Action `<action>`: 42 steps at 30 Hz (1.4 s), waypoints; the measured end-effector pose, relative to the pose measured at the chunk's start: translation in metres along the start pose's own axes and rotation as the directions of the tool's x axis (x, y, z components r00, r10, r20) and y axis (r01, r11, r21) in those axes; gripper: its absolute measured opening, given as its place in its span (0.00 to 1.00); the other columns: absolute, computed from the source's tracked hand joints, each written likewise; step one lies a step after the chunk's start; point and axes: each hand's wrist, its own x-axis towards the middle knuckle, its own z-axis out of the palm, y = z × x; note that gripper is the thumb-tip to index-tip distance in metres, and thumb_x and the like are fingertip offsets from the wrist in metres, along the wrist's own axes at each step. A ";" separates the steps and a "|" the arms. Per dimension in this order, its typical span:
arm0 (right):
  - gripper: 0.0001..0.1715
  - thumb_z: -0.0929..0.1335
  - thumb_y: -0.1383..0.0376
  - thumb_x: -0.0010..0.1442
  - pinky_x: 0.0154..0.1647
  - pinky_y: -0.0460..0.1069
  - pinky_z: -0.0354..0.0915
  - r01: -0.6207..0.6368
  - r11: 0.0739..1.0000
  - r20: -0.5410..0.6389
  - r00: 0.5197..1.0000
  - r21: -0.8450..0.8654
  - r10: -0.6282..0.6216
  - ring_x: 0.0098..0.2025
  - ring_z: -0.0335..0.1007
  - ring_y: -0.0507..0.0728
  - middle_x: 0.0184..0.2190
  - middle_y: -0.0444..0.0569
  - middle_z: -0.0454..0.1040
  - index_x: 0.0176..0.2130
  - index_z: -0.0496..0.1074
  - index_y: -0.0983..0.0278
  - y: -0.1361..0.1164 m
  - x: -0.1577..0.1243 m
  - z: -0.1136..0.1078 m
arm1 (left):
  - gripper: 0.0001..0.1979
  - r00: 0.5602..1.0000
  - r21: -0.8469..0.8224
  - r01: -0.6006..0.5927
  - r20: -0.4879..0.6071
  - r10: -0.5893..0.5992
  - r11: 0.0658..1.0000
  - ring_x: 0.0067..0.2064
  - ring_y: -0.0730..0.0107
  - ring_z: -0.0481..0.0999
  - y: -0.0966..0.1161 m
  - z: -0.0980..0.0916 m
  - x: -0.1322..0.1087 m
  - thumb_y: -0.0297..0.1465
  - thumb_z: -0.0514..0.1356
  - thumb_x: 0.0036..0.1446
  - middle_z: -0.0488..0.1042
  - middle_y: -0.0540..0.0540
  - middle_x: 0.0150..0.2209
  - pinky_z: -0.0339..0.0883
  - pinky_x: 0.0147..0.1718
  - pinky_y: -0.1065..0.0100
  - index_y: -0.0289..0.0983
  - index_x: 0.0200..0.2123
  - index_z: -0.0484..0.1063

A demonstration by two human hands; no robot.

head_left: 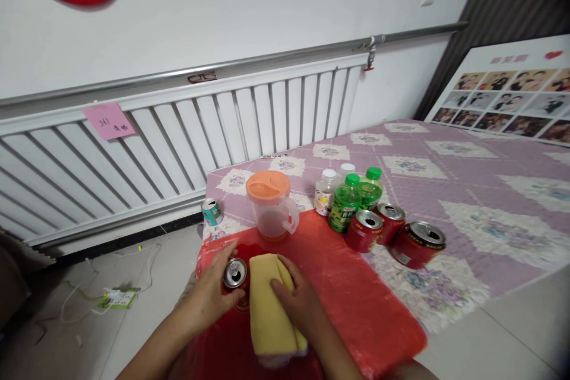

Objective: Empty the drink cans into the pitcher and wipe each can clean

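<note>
My left hand (209,291) is curled around an opened red drink can (235,274), with the thumb in front and the fingers at its far left side. The can stands upright on a red plastic sheet (342,285). Right beside it is a thick folded yellow cloth (269,309), gripped by my right hand (298,300) at its right edge. Part of that hand's thumb and fingers lies over the cloth; the underside of the cloth is hidden. Behind both hands stands a clear pitcher (271,217) with an orange lid.
Right of the pitcher stand two green-capped bottles (345,205), white-capped bottles (325,193) and several opened red cans (416,245). A small teal can (212,212) sits at the left edge of the flowered tablecloth (476,190). A white radiator (267,113) runs behind. Cables and a power strip (118,298) lie on the floor.
</note>
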 end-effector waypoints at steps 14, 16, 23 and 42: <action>0.33 0.65 0.59 0.56 0.54 0.55 0.66 -0.016 0.999 -0.006 1.000 0.047 0.016 0.53 0.71 0.60 0.56 0.55 0.72 0.59 0.63 0.64 0.001 0.002 -0.001 | 0.45 0.998 -0.074 0.055 -0.013 -0.057 0.996 0.65 0.53 0.61 0.001 0.011 -0.004 0.23 0.61 0.45 0.59 0.38 0.65 0.53 0.64 0.48 0.39 0.66 0.47; 0.32 0.66 0.60 0.55 0.56 0.56 0.64 -0.019 1.000 0.006 1.000 -0.012 0.019 0.54 0.70 0.61 0.55 0.56 0.72 0.57 0.65 0.65 0.002 0.003 -0.001 | 0.44 0.999 -0.066 0.051 -0.004 -0.052 0.996 0.65 0.52 0.61 0.001 0.011 -0.003 0.23 0.61 0.45 0.59 0.37 0.64 0.53 0.64 0.48 0.38 0.66 0.48; 0.31 0.67 0.58 0.55 0.51 0.56 0.68 -0.052 0.998 -0.080 0.996 -0.032 0.049 0.51 0.73 0.61 0.54 0.55 0.73 0.57 0.67 0.63 0.008 0.005 -0.020 | 0.44 0.999 -0.038 0.044 0.009 -0.044 0.998 0.65 0.52 0.61 0.002 0.008 -0.002 0.25 0.62 0.45 0.60 0.39 0.65 0.53 0.64 0.49 0.39 0.66 0.50; 0.29 0.64 0.56 0.57 0.60 0.63 0.60 0.086 0.789 -0.283 0.906 -0.608 -0.316 0.57 0.65 0.67 0.54 0.60 0.71 0.55 0.69 0.67 0.042 -0.004 -0.068 | 0.44 1.000 -0.033 0.013 -0.002 -0.013 0.999 0.64 0.51 0.62 0.001 0.008 -0.002 0.24 0.62 0.44 0.61 0.38 0.64 0.53 0.64 0.47 0.39 0.65 0.51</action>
